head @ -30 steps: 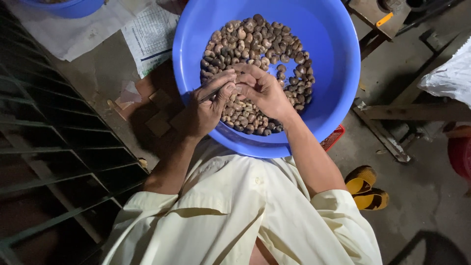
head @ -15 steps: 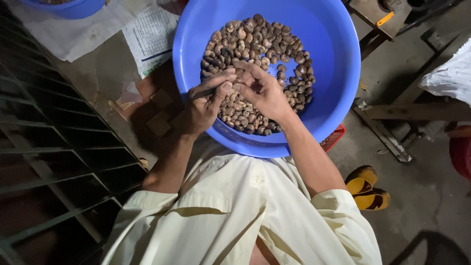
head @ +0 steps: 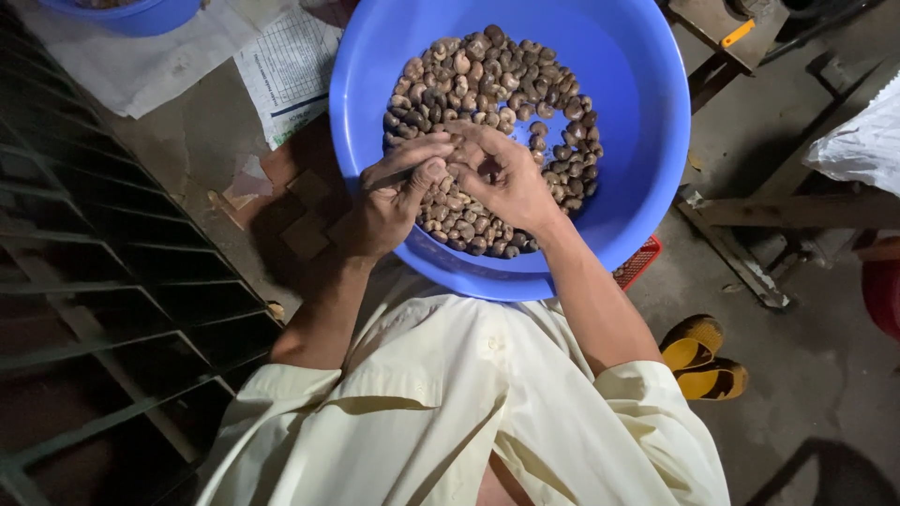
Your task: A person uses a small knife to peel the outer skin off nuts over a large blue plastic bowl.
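Blue plastic basin (head: 647, 141), big & round, resting on lap, part-filled w/ brown cashew nuts (head: 487, 84) heaped toward near-left side. Left hand (head: 398, 192) & right hand (head: 506, 178) both over the heap, fingertips meeting mid-basin. Left thumb & forefinger pinched together on smth thin & dark — blade or pick, can't tell which, mostly hidden. Right fingers curled shut round a single nut (head: 457, 150) just beside left fingertips; nut barely showing btwn them. Both wrists lying over basin's near rim. Cream short-sleeved shirt (head: 450, 412) at bottom of view. Second blue basin (head: 141, 14) top left, cut off by frame edge, well apart from the hands. Printed paper sheets (head: 286, 66) spread on ground btwn the two basins. Yellow sandals (head: 703, 361) on concrete floor, lower right. Red plastic crate (head: 642, 262) peeking out under basin's right edge. Dark metal grille (head: 103, 281) along left side. Wooden bench (head: 722, 28) w/ small orange item on it, top right
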